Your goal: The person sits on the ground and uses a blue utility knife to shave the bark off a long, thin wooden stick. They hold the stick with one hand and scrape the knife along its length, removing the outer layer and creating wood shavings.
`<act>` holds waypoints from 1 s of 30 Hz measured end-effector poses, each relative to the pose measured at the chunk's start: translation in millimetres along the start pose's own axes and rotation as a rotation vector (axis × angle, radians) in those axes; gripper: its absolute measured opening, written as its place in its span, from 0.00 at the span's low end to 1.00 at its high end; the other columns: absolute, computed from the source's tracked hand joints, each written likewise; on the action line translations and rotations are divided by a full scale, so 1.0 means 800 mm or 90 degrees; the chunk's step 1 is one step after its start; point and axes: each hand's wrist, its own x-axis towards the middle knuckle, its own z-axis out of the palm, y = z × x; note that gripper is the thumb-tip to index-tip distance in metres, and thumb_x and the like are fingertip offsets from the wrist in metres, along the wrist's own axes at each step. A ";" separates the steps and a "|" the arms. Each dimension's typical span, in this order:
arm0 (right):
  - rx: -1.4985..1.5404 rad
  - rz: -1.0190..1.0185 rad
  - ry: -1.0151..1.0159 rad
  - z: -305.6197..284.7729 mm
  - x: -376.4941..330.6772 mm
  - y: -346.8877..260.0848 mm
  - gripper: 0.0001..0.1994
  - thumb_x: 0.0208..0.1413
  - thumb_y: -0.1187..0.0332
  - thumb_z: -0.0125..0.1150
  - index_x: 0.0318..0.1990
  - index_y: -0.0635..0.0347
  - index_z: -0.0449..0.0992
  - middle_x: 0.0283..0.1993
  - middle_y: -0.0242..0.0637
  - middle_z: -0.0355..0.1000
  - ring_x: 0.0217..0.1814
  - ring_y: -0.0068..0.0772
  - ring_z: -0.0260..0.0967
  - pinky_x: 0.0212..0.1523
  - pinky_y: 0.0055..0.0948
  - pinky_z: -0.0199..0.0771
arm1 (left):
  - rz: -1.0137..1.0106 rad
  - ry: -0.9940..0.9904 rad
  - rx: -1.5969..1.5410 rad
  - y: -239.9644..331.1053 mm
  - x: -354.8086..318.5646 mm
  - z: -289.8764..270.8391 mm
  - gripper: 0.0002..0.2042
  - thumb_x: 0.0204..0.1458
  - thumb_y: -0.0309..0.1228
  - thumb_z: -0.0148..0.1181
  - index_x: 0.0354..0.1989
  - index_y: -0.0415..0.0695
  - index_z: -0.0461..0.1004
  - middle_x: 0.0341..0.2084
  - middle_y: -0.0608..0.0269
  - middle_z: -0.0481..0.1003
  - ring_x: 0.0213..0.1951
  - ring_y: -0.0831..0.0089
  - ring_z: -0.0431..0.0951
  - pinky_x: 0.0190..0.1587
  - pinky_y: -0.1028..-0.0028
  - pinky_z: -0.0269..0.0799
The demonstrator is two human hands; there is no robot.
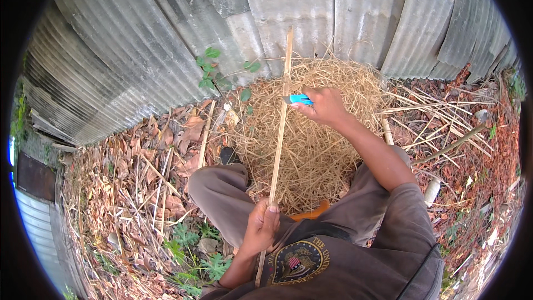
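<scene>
A long, pale bamboo strip [280,147] runs from my lap out toward the metal fence, slightly tilted to the right at its far end. Near its lower part my left hand [261,225] is wrapped round it, the thumb lying along the top. My right hand [323,104] grips a blue utility knife [300,100]. The knife's blade end meets the strip well beyond my knees; whether it bites into the wood is too small to tell. Beneath the strip lies a heap of dry straw-like shavings [316,139] between my legs.
Corrugated metal sheets [300,5] stand close in front as a fence. Cut strips [438,114] lie on the right, beside a whitish cylinder [432,191]. Dry leaves [122,178] cover the left ground. Green plants [208,69] grow at the fence and by my left arm.
</scene>
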 end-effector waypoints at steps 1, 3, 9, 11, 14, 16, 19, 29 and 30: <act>-0.012 -0.014 0.028 0.002 -0.001 0.003 0.27 0.55 0.40 0.49 0.24 0.57 0.73 0.13 0.40 0.67 0.14 0.44 0.67 0.17 0.39 0.64 | -0.004 -0.004 -0.002 0.003 0.000 0.002 0.08 0.65 0.33 0.41 0.35 0.44 0.61 0.14 0.74 0.56 0.14 0.86 0.51 0.17 0.82 0.49; -0.009 0.066 0.054 0.004 0.007 0.015 0.30 0.55 0.37 0.46 0.26 0.58 0.75 0.12 0.39 0.67 0.15 0.40 0.69 0.17 0.39 0.66 | -0.005 -0.013 -0.003 0.002 -0.002 0.003 0.08 0.65 0.33 0.41 0.35 0.44 0.60 0.14 0.74 0.56 0.15 0.86 0.51 0.18 0.82 0.49; -0.130 0.137 0.039 -0.008 0.024 0.069 0.33 0.54 0.32 0.42 0.31 0.56 0.77 0.11 0.37 0.67 0.15 0.37 0.70 0.17 0.36 0.67 | -0.019 -0.049 0.007 -0.010 -0.016 0.008 0.08 0.65 0.32 0.41 0.34 0.43 0.60 0.15 0.77 0.55 0.16 0.88 0.51 0.17 0.83 0.48; -0.143 0.117 0.050 -0.006 0.025 0.082 0.34 0.52 0.31 0.42 0.32 0.55 0.78 0.11 0.36 0.67 0.15 0.37 0.70 0.17 0.35 0.67 | -0.038 -0.062 0.021 -0.011 -0.019 0.009 0.08 0.65 0.33 0.41 0.33 0.43 0.60 0.15 0.77 0.55 0.16 0.88 0.51 0.18 0.83 0.48; -0.168 0.066 0.015 -0.009 0.031 0.100 0.34 0.50 0.29 0.43 0.33 0.54 0.77 0.13 0.37 0.69 0.16 0.37 0.70 0.18 0.37 0.68 | -0.036 -0.076 0.082 -0.010 -0.024 0.007 0.08 0.65 0.33 0.42 0.36 0.43 0.60 0.16 0.76 0.55 0.16 0.88 0.51 0.18 0.83 0.48; -0.189 0.027 0.024 -0.003 0.033 0.117 0.33 0.50 0.30 0.44 0.32 0.53 0.77 0.14 0.38 0.69 0.18 0.37 0.71 0.20 0.39 0.69 | -0.047 -0.075 0.088 -0.011 -0.024 0.005 0.08 0.65 0.33 0.42 0.36 0.43 0.60 0.16 0.76 0.55 0.16 0.88 0.50 0.18 0.83 0.48; -0.185 0.020 -0.005 0.012 0.042 0.124 0.33 0.50 0.30 0.43 0.32 0.53 0.77 0.16 0.38 0.71 0.21 0.39 0.73 0.24 0.41 0.70 | -0.039 -0.054 0.147 -0.002 -0.020 0.008 0.09 0.65 0.34 0.40 0.34 0.44 0.59 0.17 0.76 0.55 0.18 0.88 0.52 0.19 0.82 0.50; 0.050 0.172 -0.090 0.042 0.052 0.106 0.37 0.55 0.31 0.36 0.25 0.61 0.73 0.13 0.43 0.65 0.17 0.45 0.66 0.23 0.47 0.66 | -0.047 -0.069 0.006 0.004 0.003 -0.010 0.09 0.66 0.34 0.40 0.34 0.44 0.60 0.15 0.74 0.53 0.16 0.86 0.52 0.20 0.81 0.52; 0.239 0.232 -0.168 0.048 0.056 0.103 0.40 0.57 0.31 0.32 0.22 0.64 0.70 0.10 0.40 0.59 0.12 0.37 0.60 0.18 0.44 0.60 | -0.045 -0.074 -0.024 0.001 0.003 -0.012 0.09 0.66 0.34 0.40 0.34 0.44 0.60 0.14 0.74 0.53 0.15 0.86 0.51 0.19 0.80 0.51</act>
